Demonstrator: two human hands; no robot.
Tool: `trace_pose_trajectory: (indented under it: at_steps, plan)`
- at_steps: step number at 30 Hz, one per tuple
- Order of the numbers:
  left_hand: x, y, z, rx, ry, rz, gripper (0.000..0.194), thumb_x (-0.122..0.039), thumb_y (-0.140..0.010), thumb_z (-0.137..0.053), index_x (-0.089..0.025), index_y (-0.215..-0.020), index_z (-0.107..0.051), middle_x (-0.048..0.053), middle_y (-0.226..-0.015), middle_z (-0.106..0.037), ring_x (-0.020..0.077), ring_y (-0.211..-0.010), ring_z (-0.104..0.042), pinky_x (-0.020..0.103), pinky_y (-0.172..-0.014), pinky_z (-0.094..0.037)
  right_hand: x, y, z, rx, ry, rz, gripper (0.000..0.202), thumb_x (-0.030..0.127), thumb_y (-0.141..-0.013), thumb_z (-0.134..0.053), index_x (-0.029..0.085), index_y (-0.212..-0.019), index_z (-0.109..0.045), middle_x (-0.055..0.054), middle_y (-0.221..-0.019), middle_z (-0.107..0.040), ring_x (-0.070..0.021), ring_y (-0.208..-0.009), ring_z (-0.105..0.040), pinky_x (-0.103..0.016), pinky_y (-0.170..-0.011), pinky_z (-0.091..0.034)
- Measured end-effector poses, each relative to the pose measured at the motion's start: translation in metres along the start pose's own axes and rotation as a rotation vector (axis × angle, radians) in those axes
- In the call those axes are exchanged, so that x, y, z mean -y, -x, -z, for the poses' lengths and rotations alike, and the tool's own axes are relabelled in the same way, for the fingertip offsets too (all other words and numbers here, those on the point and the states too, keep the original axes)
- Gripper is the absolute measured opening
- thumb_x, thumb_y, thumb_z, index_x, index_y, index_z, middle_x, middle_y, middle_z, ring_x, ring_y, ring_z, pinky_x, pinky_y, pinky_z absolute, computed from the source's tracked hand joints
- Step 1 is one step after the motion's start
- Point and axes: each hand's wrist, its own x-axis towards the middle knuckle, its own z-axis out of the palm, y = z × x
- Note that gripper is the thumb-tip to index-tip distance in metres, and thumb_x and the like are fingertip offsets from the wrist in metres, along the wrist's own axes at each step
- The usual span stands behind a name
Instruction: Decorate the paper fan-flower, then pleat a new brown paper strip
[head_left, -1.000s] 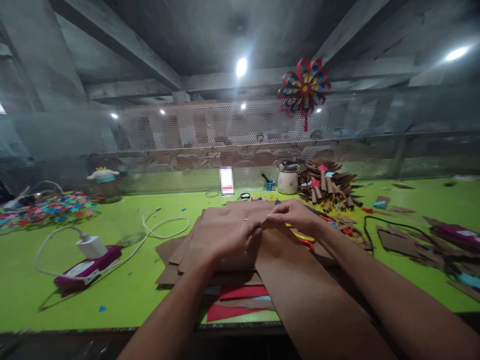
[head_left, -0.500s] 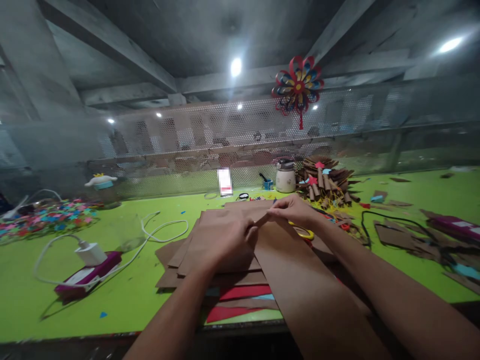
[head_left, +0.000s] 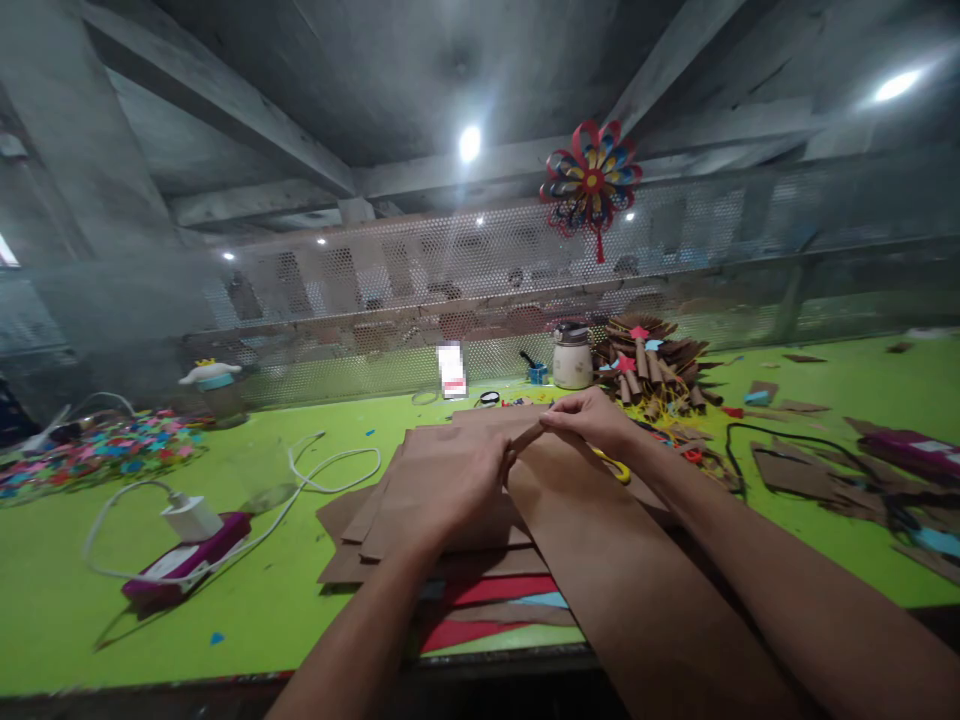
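Both hands grip the far end of a long sheet of brown kraft paper [head_left: 600,540], which runs toward me over the table's front edge. My left hand [head_left: 476,485] is closed on the folded or rolled left part of that end. My right hand [head_left: 589,418] pinches its right tip between thumb and fingers. Beneath lies a stack of brown paper sheets [head_left: 427,465], with red paper [head_left: 457,632] and light blue strips [head_left: 544,600] under its near side. A yellow scissor handle [head_left: 616,466] shows behind the sheet, under my right wrist.
On the green table [head_left: 300,620], a purple power strip [head_left: 187,565] with a white cable and paper stars [head_left: 112,450] lie left. A jar [head_left: 572,358] and bundled brown paper rolls [head_left: 652,365] stand behind. Paper scraps [head_left: 802,475] and a black cord [head_left: 731,455] lie right.
The view has shifted slightly. Both hands keep their hold on the end of the paper, with little visible movement.
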Motion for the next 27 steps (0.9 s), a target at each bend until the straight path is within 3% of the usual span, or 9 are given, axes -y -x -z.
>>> trace_pose_trajectory:
  at_steps: [4, 9, 15, 20, 24, 27]
  plan:
    - [0.01, -0.007, -0.004, -0.031, -0.042, 0.009, 0.024, -0.036, -0.084, -0.047, -0.019, -0.091, -0.063, 0.005, -0.065, -0.058, 0.0186, -0.069, -0.052, 0.025, -0.057, -0.034, -0.004, 0.0, 0.001, 0.011, -0.045, -0.001, 0.034, 0.043, -0.066, -0.067, 0.01, -0.073, -0.071, 0.0, -0.056, -0.057, -0.0089, -0.051, -0.043, -0.022, -0.048, -0.03]
    - [0.022, -0.014, -0.011, 0.145, 0.112, 0.12, 0.034, -0.039, -0.089, -0.038, -0.017, -0.093, -0.063, -0.002, -0.048, -0.048, 0.0115, -0.048, -0.045, 0.022, -0.049, -0.031, -0.006, 0.0, 0.004, 0.058, -0.035, 0.006, 0.035, 0.044, -0.068, -0.066, 0.01, -0.072, -0.07, 0.001, -0.056, -0.056, -0.0082, -0.051, -0.043, -0.021, -0.049, -0.029]
    - [0.037, -0.019, -0.024, 0.258, 0.231, 0.16, 0.034, -0.039, -0.089, -0.037, -0.014, -0.082, -0.059, -0.004, -0.048, -0.046, 0.0089, -0.044, -0.041, 0.02, -0.047, -0.031, 0.005, 0.004, 0.006, 0.268, 0.189, 0.11, 0.034, 0.043, -0.071, -0.063, 0.011, -0.077, -0.071, -0.003, -0.07, -0.064, -0.0124, -0.064, -0.053, -0.022, -0.057, -0.038]
    - [0.031, -0.015, -0.017, 0.218, 0.117, 0.079, 0.031, -0.042, -0.085, -0.044, -0.018, -0.085, -0.063, 0.0, -0.06, -0.058, 0.0124, -0.057, -0.05, 0.021, -0.055, -0.036, 0.018, 0.009, -0.003, 0.322, 0.413, 0.195, 0.033, 0.041, -0.075, -0.058, 0.012, -0.078, -0.073, -0.004, -0.067, -0.067, -0.0133, -0.062, -0.054, -0.021, -0.055, -0.038]
    - [0.026, -0.011, -0.009, 0.096, 0.03, 0.012, 0.031, -0.046, -0.082, -0.049, -0.021, -0.084, -0.066, 0.004, -0.068, -0.062, 0.0172, -0.066, -0.053, 0.023, -0.058, -0.036, 0.023, 0.013, -0.008, 0.303, 0.445, 0.231, 0.032, 0.04, -0.077, -0.056, 0.013, -0.077, -0.073, -0.003, -0.065, -0.066, -0.0124, -0.06, -0.053, -0.02, -0.053, -0.037]
    - [0.028, -0.012, -0.013, 0.08, 0.028, -0.004, 0.032, -0.045, -0.084, -0.045, -0.021, -0.082, -0.066, 0.005, -0.069, -0.063, 0.018, -0.067, -0.054, 0.024, -0.058, -0.036, 0.027, 0.014, -0.01, 0.305, 0.449, 0.267, 0.031, 0.038, -0.079, -0.055, 0.013, -0.075, -0.072, -0.002, -0.063, -0.065, -0.0117, -0.058, -0.052, -0.02, -0.052, -0.036]
